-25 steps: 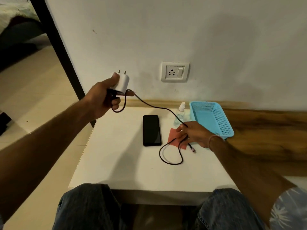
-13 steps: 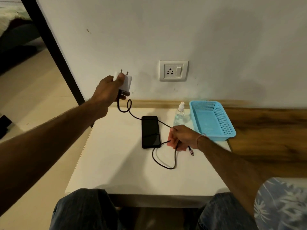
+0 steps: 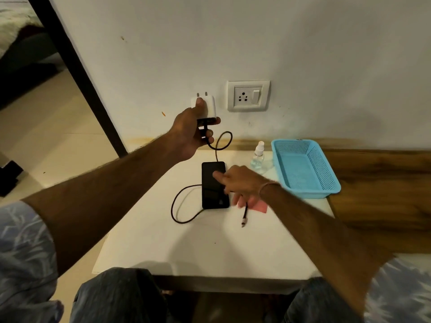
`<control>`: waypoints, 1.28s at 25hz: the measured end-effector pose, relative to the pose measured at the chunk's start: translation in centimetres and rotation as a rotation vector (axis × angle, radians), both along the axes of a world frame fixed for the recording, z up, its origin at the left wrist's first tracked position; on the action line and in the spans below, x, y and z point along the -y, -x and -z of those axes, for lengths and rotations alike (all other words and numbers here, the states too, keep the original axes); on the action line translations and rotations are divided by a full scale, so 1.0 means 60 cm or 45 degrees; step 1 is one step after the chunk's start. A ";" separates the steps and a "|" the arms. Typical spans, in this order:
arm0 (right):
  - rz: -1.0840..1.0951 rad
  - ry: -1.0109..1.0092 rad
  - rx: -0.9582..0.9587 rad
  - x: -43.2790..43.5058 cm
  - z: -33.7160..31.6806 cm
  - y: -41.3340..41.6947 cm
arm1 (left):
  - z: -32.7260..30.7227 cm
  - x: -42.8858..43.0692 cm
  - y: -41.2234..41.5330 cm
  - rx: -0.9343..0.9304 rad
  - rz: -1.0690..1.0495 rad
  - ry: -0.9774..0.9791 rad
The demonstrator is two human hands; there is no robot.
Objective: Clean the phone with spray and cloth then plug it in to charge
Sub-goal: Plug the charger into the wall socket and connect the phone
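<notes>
Now the charger goes to the wall socket, with the phone lying flat on the desk.

The left hand (image 3: 193, 134) has its grip closed round the white charger (image 3: 208, 106), prongs up, just left of the wall socket (image 3: 245, 97) and not yet in it. To seat it well, the wrist likely needs to turn so the prongs face the holes squarely, then push straight in. The cable (image 3: 173, 206) loops slack beside the phone (image 3: 211, 187), so there should be no tug. The right hand (image 3: 242, 183) lays a straight index finger on the screen. Its lower fingers are blurred, so whether its grip holds the cable cannot be told. The plug end (image 3: 243, 221) rests on the desk (image 3: 186, 248) near the red cloth (image 3: 260, 207), and will probably need picking up next.
</notes>
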State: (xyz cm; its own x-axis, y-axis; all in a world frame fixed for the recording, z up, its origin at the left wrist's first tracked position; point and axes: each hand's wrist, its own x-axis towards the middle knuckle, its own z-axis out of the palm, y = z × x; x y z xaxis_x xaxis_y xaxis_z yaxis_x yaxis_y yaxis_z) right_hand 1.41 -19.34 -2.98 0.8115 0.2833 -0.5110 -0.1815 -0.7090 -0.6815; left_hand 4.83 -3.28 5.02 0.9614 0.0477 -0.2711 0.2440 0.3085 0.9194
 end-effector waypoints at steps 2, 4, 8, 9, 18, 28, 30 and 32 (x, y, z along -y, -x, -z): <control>0.141 -0.078 0.295 0.031 -0.037 -0.022 | 0.007 0.000 -0.004 -0.004 0.066 -0.012; 0.382 -0.307 0.556 0.051 -0.077 -0.048 | 0.011 0.006 -0.009 0.001 0.103 -0.036; 0.165 -0.269 0.714 0.050 -0.116 -0.076 | 0.001 0.027 -0.017 0.022 0.109 -0.018; 0.044 -0.209 0.627 0.044 -0.114 -0.074 | -0.003 0.031 -0.018 0.030 0.090 0.030; 0.092 -0.345 0.502 0.033 -0.037 -0.015 | -0.038 0.053 -0.064 0.190 -0.147 0.201; 0.313 -0.187 0.346 0.059 -0.002 -0.019 | 0.059 0.117 -0.119 -0.136 0.039 0.116; 0.401 -0.154 0.655 0.060 -0.024 -0.038 | 0.069 0.123 -0.127 -0.127 0.040 0.113; 0.589 -0.250 0.850 0.062 -0.054 -0.072 | 0.074 0.127 -0.131 -0.118 0.039 0.116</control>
State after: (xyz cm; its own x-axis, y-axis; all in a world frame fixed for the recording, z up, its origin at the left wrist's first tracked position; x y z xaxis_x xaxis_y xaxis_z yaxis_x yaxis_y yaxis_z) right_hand 5.71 -23.05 0.26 0.9826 -0.1191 0.1426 0.0607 -0.5193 -0.8525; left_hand 12.67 -10.89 0.56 0.9327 -0.0104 -0.3606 0.3371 0.3809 0.8610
